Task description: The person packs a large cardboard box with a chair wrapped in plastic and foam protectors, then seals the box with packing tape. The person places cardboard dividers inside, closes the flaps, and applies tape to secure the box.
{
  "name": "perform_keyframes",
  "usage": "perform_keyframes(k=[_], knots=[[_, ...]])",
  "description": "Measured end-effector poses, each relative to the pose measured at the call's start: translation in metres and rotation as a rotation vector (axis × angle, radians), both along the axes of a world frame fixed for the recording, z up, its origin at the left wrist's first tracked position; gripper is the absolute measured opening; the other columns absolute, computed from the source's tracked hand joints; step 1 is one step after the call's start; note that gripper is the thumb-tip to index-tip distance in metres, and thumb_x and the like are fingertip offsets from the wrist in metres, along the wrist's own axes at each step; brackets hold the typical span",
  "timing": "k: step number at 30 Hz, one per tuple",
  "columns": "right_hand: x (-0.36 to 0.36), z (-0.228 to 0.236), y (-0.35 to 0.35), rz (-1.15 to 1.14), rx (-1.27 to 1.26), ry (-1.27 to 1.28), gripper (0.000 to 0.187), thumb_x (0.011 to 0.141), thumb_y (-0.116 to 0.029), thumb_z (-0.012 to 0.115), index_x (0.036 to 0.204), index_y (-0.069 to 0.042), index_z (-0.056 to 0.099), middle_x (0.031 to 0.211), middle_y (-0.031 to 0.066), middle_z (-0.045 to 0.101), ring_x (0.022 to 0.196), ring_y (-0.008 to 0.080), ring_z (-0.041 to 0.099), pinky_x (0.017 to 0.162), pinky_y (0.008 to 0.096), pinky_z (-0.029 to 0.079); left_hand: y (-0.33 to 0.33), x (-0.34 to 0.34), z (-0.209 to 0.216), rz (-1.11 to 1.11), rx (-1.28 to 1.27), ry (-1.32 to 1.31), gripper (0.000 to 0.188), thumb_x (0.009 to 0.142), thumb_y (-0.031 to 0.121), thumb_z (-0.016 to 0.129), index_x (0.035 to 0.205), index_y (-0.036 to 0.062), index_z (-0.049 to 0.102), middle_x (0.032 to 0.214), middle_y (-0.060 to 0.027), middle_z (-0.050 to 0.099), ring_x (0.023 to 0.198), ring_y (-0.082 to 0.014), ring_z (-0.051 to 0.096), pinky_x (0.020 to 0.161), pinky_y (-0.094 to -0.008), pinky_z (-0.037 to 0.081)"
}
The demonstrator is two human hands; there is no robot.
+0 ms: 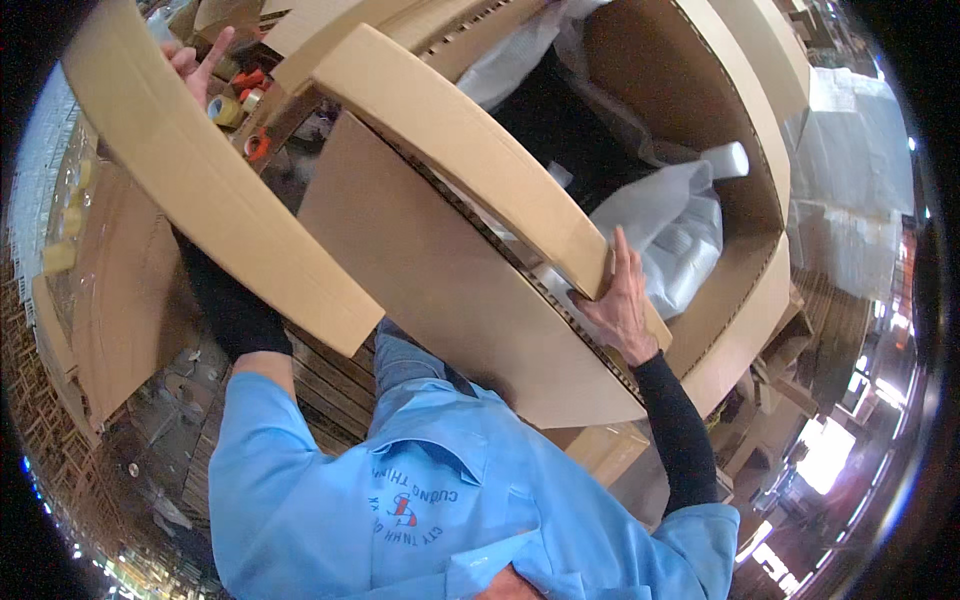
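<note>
A long, narrow cardboard piece [225, 190] slants through the air at the left. My left hand [200, 65] is at its far end, the index finger sticking out; the palm is hidden behind the cardboard. A second long cardboard piece [470, 135] lies across the near edge of a large open carton [440, 270]. Its right end is gripped by my right hand [625, 310], thumb on the near side and fingers on the far side. Inside the carton are a black item [570, 110] and white foam wrap [685, 240] under clear plastic.
Tape rolls [225, 110] and orange tape dispensers [255, 145] sit beyond the left piece. A brown cardboard sheet [125, 290] stands at the left, above a slatted wooden floor [325, 390]. Plastic-wrapped white stacks [855, 190] stand at the right.
</note>
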State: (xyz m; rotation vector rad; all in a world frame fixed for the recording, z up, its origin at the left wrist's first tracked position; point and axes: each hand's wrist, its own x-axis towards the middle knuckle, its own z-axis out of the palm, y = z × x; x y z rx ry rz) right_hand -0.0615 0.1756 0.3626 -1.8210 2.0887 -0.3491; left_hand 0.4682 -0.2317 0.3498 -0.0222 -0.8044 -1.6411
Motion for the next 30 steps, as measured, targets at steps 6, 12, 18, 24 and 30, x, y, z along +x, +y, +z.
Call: perform_keyframes(k=[6, 12, 18, 24, 30], knots=[[0.117, 0.019, -0.182, 0.317, -0.181, -0.031, 0.102, 0.067, -0.016, 0.089, 0.156, -0.01, 0.038, 0.143, 0.0245, 0.048, 0.128, 0.0422, 0.053, 0.104, 0.0482, 0.048, 0.027, -0.08, -0.021, -0.237, 0.275, 0.21, 0.036, 0.089, 0.005, 0.064, 0.066, 0.0147, 0.039, 0.068, 0.0, 0.032, 0.061, -0.0167, 0.04, 0.112, -0.0845, 0.026], [0.078, 0.015, -0.159, 0.186, -0.203, 0.035, 0.086, 0.069, -0.007, 0.084, 0.148, -0.009, 0.051, 0.123, 0.0247, 0.058, 0.112, 0.0411, 0.059, 0.095, 0.0492, 0.051, 0.074, -0.115, -0.182, 0.65, -0.175, -0.555, 0.035, 0.096, 0.032, 0.065, 0.119, 0.0088, 0.054, 0.108, -0.0101, 0.057, 0.096, -0.026, 0.059, 0.101, -0.0558, 0.045], [0.096, 0.012, -0.144, 0.206, -0.122, 0.044, 0.088, 0.072, -0.01, 0.087, 0.151, -0.014, 0.049, 0.126, 0.0232, 0.054, 0.114, 0.0404, 0.056, 0.095, 0.0494, 0.05, 0.094, -0.135, -0.11, 0.806, 0.051, -0.588, 0.033, 0.096, 0.03, 0.068, 0.116, 0.0042, 0.062, 0.105, -0.0078, 0.063, 0.097, -0.0192, 0.063, 0.083, -0.0355, 0.052], [0.091, 0.014, -0.151, 0.225, -0.126, 0.022, 0.09, 0.07, -0.008, 0.087, 0.151, -0.01, 0.048, 0.126, 0.0218, 0.054, 0.113, 0.0388, 0.057, 0.096, 0.0469, 0.052, 0.077, -0.094, -0.109, -0.21, 0.134, 0.329, 0.035, 0.104, 0.036, 0.051, 0.111, 0.0047, 0.066, 0.106, -0.0082, 0.069, 0.087, -0.0173, 0.067, 0.079, -0.0328, 0.055], [0.098, 0.019, -0.156, 0.198, -0.161, 0.033, 0.082, 0.067, -0.019, 0.087, 0.143, -0.015, 0.056, 0.119, 0.0227, 0.056, 0.11, 0.0399, 0.056, 0.089, 0.0495, 0.05, 0.016, -0.167, 0.068, -0.118, -0.078, -0.459, 0.039, 0.108, 0.037, 0.044, 0.119, 0.007, 0.066, 0.111, -0.0039, 0.068, 0.1, -0.0159, 0.064, 0.09, -0.0345, 0.053]])
